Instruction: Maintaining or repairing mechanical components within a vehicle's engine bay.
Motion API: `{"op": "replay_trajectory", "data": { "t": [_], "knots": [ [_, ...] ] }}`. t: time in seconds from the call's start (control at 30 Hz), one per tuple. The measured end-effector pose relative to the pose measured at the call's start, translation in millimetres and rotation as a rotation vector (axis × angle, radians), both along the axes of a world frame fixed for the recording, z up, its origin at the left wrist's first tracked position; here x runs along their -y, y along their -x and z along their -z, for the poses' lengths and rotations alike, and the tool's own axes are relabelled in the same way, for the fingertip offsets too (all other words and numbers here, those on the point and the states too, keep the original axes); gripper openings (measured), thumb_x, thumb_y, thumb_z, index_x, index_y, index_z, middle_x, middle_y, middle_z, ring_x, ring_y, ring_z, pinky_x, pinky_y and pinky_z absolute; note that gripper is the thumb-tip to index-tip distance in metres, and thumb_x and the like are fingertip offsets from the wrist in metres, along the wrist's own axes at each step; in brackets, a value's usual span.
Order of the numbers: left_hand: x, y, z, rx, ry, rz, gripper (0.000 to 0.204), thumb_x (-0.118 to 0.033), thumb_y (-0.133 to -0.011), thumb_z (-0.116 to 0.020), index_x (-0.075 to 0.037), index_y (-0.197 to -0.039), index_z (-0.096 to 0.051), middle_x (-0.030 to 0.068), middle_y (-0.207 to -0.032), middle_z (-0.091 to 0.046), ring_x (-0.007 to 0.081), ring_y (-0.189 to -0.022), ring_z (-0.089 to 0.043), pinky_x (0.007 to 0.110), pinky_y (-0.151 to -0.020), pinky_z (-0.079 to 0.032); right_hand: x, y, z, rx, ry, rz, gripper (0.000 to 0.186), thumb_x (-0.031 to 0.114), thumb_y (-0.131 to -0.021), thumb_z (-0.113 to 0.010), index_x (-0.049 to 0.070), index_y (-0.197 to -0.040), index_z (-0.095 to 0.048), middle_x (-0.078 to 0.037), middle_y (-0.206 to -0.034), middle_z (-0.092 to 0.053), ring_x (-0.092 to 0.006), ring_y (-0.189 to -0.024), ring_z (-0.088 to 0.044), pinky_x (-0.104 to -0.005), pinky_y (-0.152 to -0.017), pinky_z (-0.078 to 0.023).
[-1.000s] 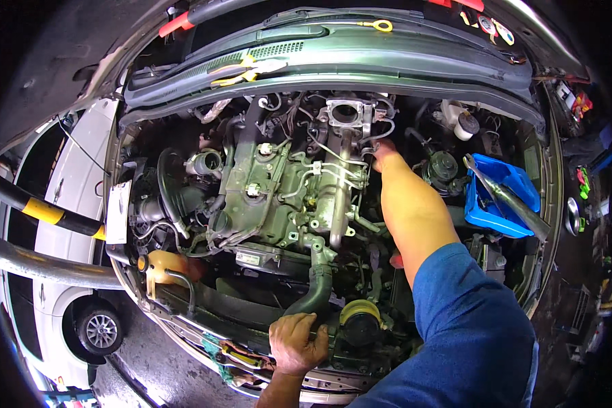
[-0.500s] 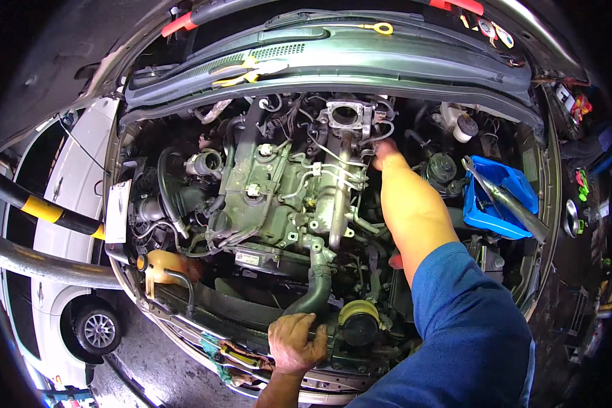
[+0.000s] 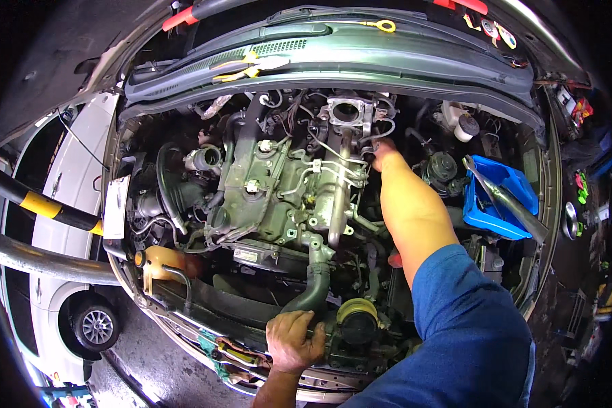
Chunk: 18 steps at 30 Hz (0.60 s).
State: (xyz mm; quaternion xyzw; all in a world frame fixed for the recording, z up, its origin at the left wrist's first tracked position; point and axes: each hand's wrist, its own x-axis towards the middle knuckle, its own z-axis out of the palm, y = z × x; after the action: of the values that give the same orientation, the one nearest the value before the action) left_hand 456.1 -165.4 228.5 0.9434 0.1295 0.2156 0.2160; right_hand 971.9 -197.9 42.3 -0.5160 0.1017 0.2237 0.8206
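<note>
Two bare hands are at work over a vehicle's engine (image 3: 258,183). My left hand (image 3: 294,342) is closed over the black radiator support bar (image 3: 248,328) at the front, beside the lower end of a thick dark hose (image 3: 313,285). Reaching deep along the engine's right side is my right arm, in a blue sleeve. My right hand (image 3: 383,153) sits below the open metal throttle body (image 3: 347,112), next to the silver intake pipe (image 3: 340,197). Its fingers are hidden among pipes and wiring, so what they touch cannot be made out.
A blue tray (image 3: 500,217) with a long metal tool (image 3: 506,200) across it stands right of my arm. Yellow-handled pliers (image 3: 248,66) and a yellow-ringed dipstick (image 3: 385,26) lie on the cowl. A coolant reservoir (image 3: 162,262) is front left; a white vehicle (image 3: 58,224) stands beyond.
The view has shifted very slightly. Both hands stay in nearly the same places.
</note>
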Motion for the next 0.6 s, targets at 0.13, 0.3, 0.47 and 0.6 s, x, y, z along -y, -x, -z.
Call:
{"op": "replay_trajectory", "data": {
  "t": [0.13,0.3,0.47,0.6],
  "knots": [
    [-0.4,-1.0,-0.7,0.016,-0.003,0.003,0.026,-0.017,-0.067,-0.074,-0.005,-0.089,-0.068,0.0104,-0.086,-0.067,0.0293,-0.078,-0.064,0.04,-0.076,-0.048,-1.4,2.7,-11.0,-0.107,-0.329,0.056,0.012,0.012,-0.092,-0.053,0.008,-0.091,-0.064,-0.009,-0.086,-0.065,-0.0255,-0.073,-0.063,-0.0434,-0.062,-0.054],
    [-0.7,-0.8,-2.3,0.022,0.001,-0.002,0.026,-0.017,-0.066,-0.074,-0.005,-0.088,-0.068,0.0099,-0.086,-0.068,0.0286,-0.078,-0.064,0.04,-0.076,-0.048,0.4,2.2,-12.0,-0.109,-0.194,0.044,0.01,0.014,-0.09,-0.058,0.007,-0.094,-0.064,-0.009,-0.089,-0.065,-0.0256,-0.075,-0.064,-0.0459,-0.066,-0.054],
    [-1.5,-0.8,-1.4,0.011,0.006,-0.001,0.026,-0.017,-0.066,-0.073,-0.005,-0.089,-0.068,0.0095,-0.086,-0.068,0.0283,-0.078,-0.064,0.04,-0.075,-0.048,8.6,2.7,-7.5,0.001,0.012,-0.006,0.008,0.01,-0.088,-0.061,0.007,-0.095,-0.064,-0.009,-0.092,-0.065,-0.026,-0.079,-0.064,-0.0475,-0.069,-0.054],
    [-1.7,-0.3,-1.7,0.023,0.005,0.009,0.026,-0.016,-0.066,-0.074,-0.005,-0.088,-0.068,0.0095,-0.086,-0.068,0.0283,-0.078,-0.064,0.04,-0.075,-0.048,14.8,9.0,-10.2,1.095,1.251,-0.334,0.011,0.015,-0.089,-0.059,0.008,-0.096,-0.064,-0.008,-0.094,-0.065,-0.0245,-0.08,-0.063,-0.0449,-0.07,-0.053]
  ]
}}
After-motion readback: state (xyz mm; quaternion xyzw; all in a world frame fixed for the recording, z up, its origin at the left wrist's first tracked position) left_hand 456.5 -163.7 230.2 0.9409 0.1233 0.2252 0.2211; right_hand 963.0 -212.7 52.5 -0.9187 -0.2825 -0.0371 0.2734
